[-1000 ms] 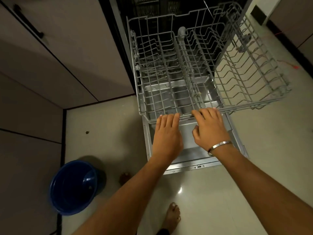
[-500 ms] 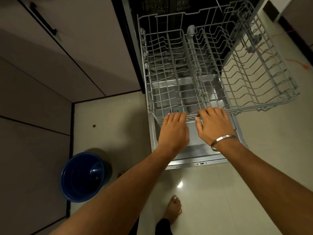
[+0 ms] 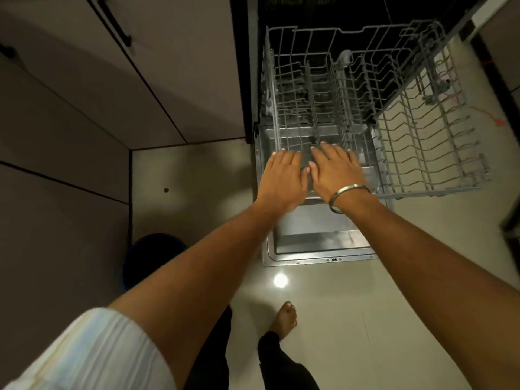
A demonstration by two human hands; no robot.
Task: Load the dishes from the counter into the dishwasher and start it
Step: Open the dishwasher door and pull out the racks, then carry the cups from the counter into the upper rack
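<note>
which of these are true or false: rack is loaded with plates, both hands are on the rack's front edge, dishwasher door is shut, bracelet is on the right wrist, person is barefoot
1. The rack is loaded with plates: false, it holds no dishes.
2. The left hand and the right hand lie on the rack's front edge: true.
3. The dishwasher door is shut: false, it lies folded down open.
4. The bracelet is on the right wrist: true.
5. The visible foot is bare: true.

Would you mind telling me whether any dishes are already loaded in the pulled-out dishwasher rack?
No, the rack holds only bare wire tines, with no dishes in it.
</note>
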